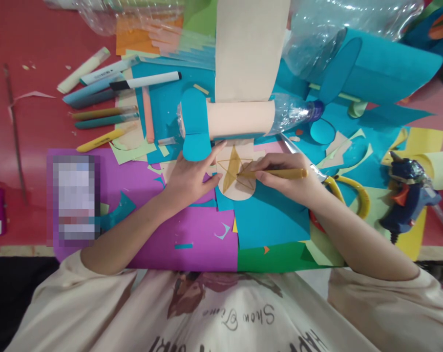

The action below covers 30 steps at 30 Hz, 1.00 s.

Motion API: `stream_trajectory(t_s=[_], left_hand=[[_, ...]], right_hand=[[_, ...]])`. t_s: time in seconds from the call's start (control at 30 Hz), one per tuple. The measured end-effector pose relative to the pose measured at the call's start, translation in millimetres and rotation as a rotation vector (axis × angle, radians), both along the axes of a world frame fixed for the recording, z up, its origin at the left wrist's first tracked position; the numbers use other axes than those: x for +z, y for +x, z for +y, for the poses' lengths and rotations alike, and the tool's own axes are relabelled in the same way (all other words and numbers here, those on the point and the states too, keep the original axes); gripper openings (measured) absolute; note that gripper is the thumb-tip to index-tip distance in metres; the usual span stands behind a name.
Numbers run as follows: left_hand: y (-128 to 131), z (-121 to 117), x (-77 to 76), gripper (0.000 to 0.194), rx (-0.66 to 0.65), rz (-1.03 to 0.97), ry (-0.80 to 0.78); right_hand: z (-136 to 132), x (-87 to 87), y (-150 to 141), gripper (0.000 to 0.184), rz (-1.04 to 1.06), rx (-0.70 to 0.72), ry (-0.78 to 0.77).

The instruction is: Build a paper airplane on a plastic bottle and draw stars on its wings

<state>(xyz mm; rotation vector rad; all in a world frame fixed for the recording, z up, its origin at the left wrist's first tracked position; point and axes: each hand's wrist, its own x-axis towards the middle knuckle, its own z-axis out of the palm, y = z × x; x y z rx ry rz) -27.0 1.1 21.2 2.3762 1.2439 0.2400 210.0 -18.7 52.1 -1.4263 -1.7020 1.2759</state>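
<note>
My right hand [289, 178] grips a mustard-yellow marker [287, 173], its tip on a pale peach paper piece [241, 194] with a rounded lower end. On that paper is a drawn five-pointed star [235, 159], its upper and lower-left parts coloured in and the right side only outlined. My left hand [188, 178] lies with fingers apart at the paper's left edge, the fingertips near its top corner. Just above both hands, a plastic bottle [298, 115] lies on its side, wrapped in peach paper [241, 117] with a blue paper piece [195, 117] around its base end.
Scissors [362, 195] with yellow handles lie under my right forearm. A dark blue glue gun [408, 195] rests at the right. Several markers [96, 139] are at the upper left. A pixelated rectangular object [76, 195] lies at left. Paper scraps cover the purple sheet [151, 239].
</note>
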Motion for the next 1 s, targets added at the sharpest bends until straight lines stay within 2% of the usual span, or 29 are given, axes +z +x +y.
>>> stream_trajectory(t_s=[0.1,0.3,0.6,0.77,1.0], left_hand=[[0,0,-0.5,0.058,0.000,-0.004,0.007],[0,0,1.0,0.057,-0.001,0.007,-0.001],[1,0,2.0,0.057,-0.001,0.002,-0.003],[-1,1,0.5,0.058,-0.008,-0.012,0.006],[0,1,0.5,0.058,-0.004,-0.034,0.017]], right_hand=[[0,-2.7,1,0.015,0.019,0.005,0.012],[0,-9.8,2,0.014,0.002,-0.145,0.089],[1,-7.5,2,0.017,0.002,-0.091,0.048],[2,-9.3,3,0.017,0.007,-0.166,0.066],[1,-9.1,2,0.012,-0.015,-0.154,0.064]])
